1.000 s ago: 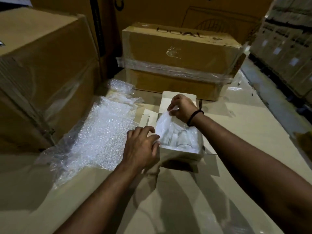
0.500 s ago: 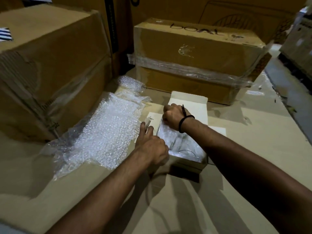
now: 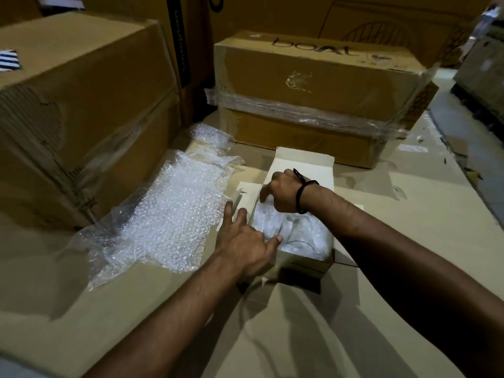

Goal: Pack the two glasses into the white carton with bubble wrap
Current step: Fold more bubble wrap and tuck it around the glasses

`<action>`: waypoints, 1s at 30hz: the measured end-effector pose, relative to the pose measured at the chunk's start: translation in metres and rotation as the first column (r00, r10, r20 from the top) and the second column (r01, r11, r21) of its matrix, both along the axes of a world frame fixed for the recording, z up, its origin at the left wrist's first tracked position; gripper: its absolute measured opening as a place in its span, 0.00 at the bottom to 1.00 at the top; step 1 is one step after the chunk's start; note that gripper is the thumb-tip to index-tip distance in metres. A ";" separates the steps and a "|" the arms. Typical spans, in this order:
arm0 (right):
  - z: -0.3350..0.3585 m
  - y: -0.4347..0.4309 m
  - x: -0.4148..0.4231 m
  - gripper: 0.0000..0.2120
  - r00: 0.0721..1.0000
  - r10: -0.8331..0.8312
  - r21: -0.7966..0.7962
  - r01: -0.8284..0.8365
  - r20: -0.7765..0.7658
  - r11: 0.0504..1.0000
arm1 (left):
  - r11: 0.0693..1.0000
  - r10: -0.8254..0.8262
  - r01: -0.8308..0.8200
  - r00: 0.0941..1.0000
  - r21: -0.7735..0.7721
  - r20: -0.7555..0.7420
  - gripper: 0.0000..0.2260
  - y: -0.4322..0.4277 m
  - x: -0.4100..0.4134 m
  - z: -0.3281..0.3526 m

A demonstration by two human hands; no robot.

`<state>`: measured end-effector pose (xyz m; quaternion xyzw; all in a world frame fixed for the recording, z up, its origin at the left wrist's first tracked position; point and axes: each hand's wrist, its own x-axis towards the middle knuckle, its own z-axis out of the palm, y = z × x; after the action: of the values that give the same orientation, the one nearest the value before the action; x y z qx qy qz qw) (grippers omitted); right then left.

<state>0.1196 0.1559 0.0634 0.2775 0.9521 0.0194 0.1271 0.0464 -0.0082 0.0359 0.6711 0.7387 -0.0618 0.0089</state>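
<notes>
Inside white carton [image 3: 305, 264], bubble wrap [image 3: 266, 221] covers glasses [image 3: 297, 231]; L grip [image 3: 242, 242] open at its wall; R grip [image 3: 283, 192] curled on wrap, hold unclear.

We see both our forearms [image 3: 169, 317] bare as far as they show, with fine hair along them and tendons standing out on the right one. Our right hand [image 3: 281, 192] wears a thin black cord band [image 3: 298, 199] round the wrist, one loose end of it sticking up. Our left hand [image 3: 242, 242] is bare, its thumbnail cut short.
</notes>
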 end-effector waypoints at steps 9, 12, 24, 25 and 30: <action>-0.008 -0.008 -0.011 0.24 0.937 0.075 -0.033 -0.068 0.342 0.997 | 0.997 0.054 -0.056 0.998 0.050 0.038 0.34 0.000 -0.002 -0.003; -0.010 -0.007 -0.021 0.23 0.884 0.094 -0.011 -0.101 0.458 0.995 | 0.978 0.050 -0.050 0.999 0.200 0.009 0.36 0.001 -0.002 -0.007; 0.008 -0.012 -0.041 0.11 0.917 -0.092 -0.032 0.113 0.388 0.993 | 0.992 0.107 -0.111 0.992 0.054 0.064 0.36 0.008 0.001 -0.005; 0.007 -0.014 -0.043 0.10 0.921 -0.112 -0.029 0.132 0.374 0.991 | 0.986 0.103 -0.108 0.994 0.126 0.046 0.36 0.006 0.000 -0.006; 0.008 -0.012 -0.046 0.17 0.918 -0.156 -0.003 0.169 0.364 0.986 | 0.985 0.101 -0.101 0.995 0.138 0.010 0.43 0.000 0.000 -0.013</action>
<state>0.0736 0.1438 0.0713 0.3448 0.8862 0.0432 0.3064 0.0464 -0.0085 0.0228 0.6319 0.7743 -0.0089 -0.0332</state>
